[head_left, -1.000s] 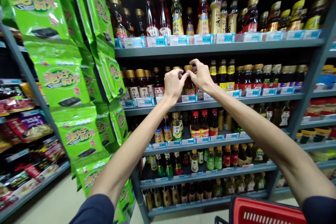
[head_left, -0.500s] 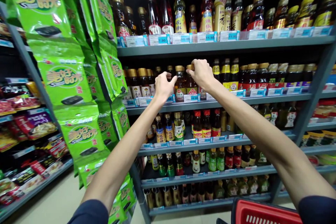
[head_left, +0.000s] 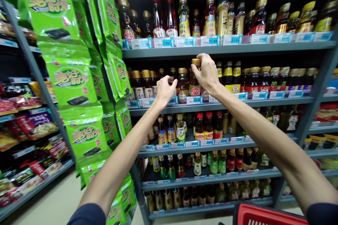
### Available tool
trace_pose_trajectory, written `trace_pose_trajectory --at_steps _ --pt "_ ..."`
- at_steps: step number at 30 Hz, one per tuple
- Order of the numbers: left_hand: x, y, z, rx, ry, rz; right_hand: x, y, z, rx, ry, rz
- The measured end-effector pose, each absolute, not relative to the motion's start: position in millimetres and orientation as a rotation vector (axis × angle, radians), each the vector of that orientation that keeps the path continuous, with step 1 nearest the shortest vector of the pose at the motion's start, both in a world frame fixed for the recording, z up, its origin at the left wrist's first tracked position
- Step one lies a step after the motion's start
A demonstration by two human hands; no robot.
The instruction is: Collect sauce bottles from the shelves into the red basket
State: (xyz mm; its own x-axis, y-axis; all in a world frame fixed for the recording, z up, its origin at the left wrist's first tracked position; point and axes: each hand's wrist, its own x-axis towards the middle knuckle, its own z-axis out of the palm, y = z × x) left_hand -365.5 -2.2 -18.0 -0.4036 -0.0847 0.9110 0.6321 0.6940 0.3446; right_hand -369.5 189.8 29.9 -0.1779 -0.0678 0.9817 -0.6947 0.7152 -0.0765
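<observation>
Lifted higher since the earlier frame: gold-capped condiment bottle (head_left: 194,86), gripped in your right hand (head_left: 207,74). Your left hand (head_left: 165,91) stands open, just beside the neighbouring bottles (head_left: 182,86).

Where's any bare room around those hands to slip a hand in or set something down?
Near the hands, the only gap is the dark strip between the grey shelf and the bottle tops, where the right hand grips a gold-capped bottle. The beige floor is open between the seaweed packs and snack shelves. Shelf fronts are crowded.
</observation>
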Motion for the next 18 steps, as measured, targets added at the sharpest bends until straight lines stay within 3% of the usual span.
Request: trace_pose_trajectory --at_steps 7,11,14,18 --pt "-363.1 -6.4 -18.8 -0.434 -1.838 -0.858 -315.3 202.6 45.9 0.659 -1.447 0.595" --pt "-330.1 -9.5 -31.0 -0.502 -1.785 -1.007 -273.7 219.4 26.4 0.587 -1.348 0.677" --pt "-271.5 -4.1 -83.2 -0.632 -1.817 -1.288 -235.7 229.8 -27.1 0.516 -1.42 0.793" --pt "-183.7 15.1 -217.9 -0.679 -2.235 -1.636 -184.0 228.6 -151.3 0.465 -1.667 1.014"
